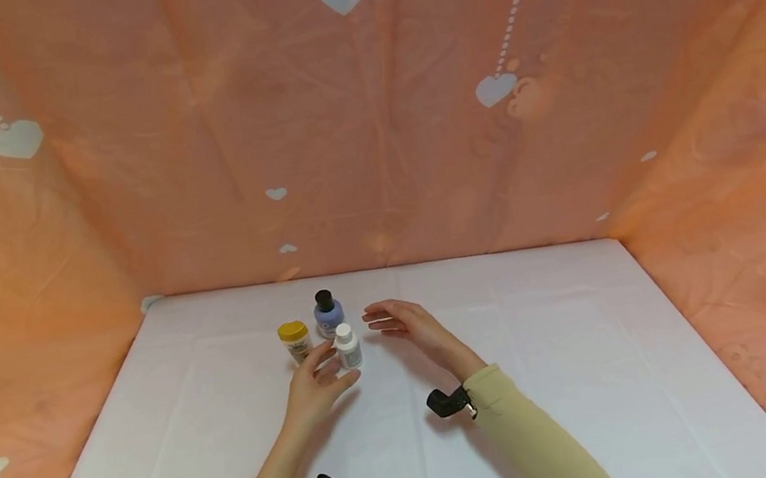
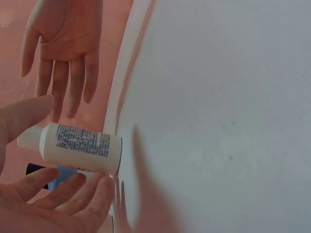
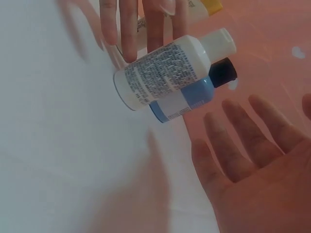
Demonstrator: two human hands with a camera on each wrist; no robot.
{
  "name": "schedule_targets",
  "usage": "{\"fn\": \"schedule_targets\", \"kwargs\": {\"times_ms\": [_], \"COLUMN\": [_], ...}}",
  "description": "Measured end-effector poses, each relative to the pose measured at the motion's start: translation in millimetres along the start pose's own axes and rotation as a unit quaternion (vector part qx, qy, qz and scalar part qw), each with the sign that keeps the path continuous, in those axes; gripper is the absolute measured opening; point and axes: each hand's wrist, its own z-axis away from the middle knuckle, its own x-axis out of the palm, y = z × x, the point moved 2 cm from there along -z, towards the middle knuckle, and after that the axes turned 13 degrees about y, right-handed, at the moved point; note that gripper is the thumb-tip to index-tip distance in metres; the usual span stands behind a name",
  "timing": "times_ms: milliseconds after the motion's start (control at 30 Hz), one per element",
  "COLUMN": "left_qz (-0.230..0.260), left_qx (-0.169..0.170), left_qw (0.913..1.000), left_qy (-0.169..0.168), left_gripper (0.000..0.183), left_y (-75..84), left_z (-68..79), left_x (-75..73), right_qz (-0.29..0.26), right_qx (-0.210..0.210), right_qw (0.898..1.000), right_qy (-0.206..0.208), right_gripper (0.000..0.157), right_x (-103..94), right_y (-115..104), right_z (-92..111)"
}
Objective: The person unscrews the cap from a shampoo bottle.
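Orange cloth point(image 1: 427, 138) printed with hearts hangs behind a white tabletop point(image 1: 641, 373), where three small bottles stand upright close together. Leftmost is the yellow-capped bottle point(image 1: 296, 340), its lower part hidden by the left hand point(image 1: 311, 390). That hand's thumb stands well apart from its fingers, one on each side of the white bottle point(image 1: 349, 352); whether a fingertip touches it, I cannot tell. Just behind is the blue bottle point(image 1: 330, 320) with its black cap. The white bottle stands nearest the person, at the right of the group. Farther right, the right hand point(image 1: 417, 330) hangs with its fingers spread, holding nothing, apart from the bottles.

For a sound grip, I'd bring thumb and fingertips together evenly, low on the white bottle's body; pinching its narrow cap could tip it, and bulging knuckles might knock its neighbours.
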Motion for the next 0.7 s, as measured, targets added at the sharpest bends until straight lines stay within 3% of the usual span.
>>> {"fn": "schedule_targets", "kwargs": {"times_ms": [333,467,700], "left_qz": [-0.012,-0.018,0.001], "left_qx": [0.018,0.028,0.033], "left_qw": [0.9997,0.9994,0.9994], "left_qy": [0.010,0.010,0.008], "left_gripper": [0.064,0.060,0.051], "left_y": [-1.8,-2.0,18.2], "left_z": [-2.8,-3.4,4.9], "left_x": [6.3,6.9,7.4], "right_qz": [0.001,0.017,0.053], "right_qx": [0.015,-0.001,-0.025], "right_qw": [1.000,1.000,0.998], "right_qy": [0.003,-0.006,0.007], "right_gripper": [0.034,0.033,0.038], "right_x": [9.5,14.8,25.6], "right_y": [10,15,6], "right_z": [-1,-2,2]}}
